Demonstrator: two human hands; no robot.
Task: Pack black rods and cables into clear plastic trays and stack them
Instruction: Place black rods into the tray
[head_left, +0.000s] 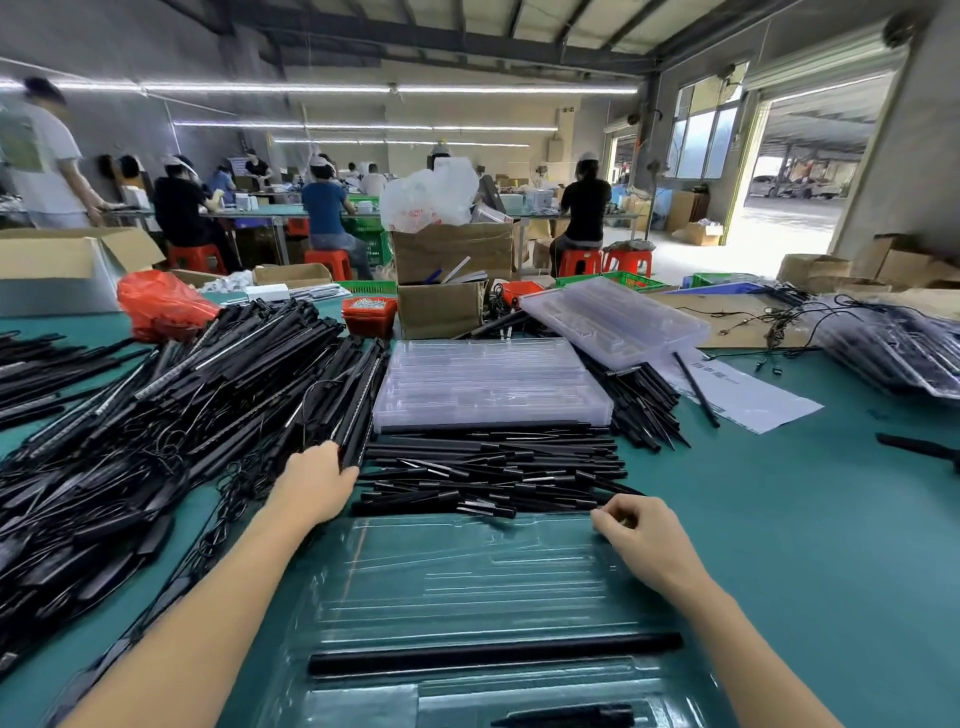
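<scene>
A clear plastic tray (467, 577) lies in front of me on the green table, with one long black rod (493, 656) in a slot near its front. My left hand (314, 480) grips the near end of a flat black rod (358, 410) at the edge of the big heap of black rods and cables (171, 415). My right hand (636, 530) hovers at the tray's far right corner, fingers curled, pinching at the end of a short black rod (613, 488) from the row of short rods (493, 467); the contact is not plain.
A stack of empty clear trays (491, 384) stands behind the short rods, with another tilted stack (613, 317) beyond. Filled trays (893, 353) lie at the far right. Pointed black rods (644, 405), a red screw bin (369, 312), cardboard boxes and seated workers fill the back.
</scene>
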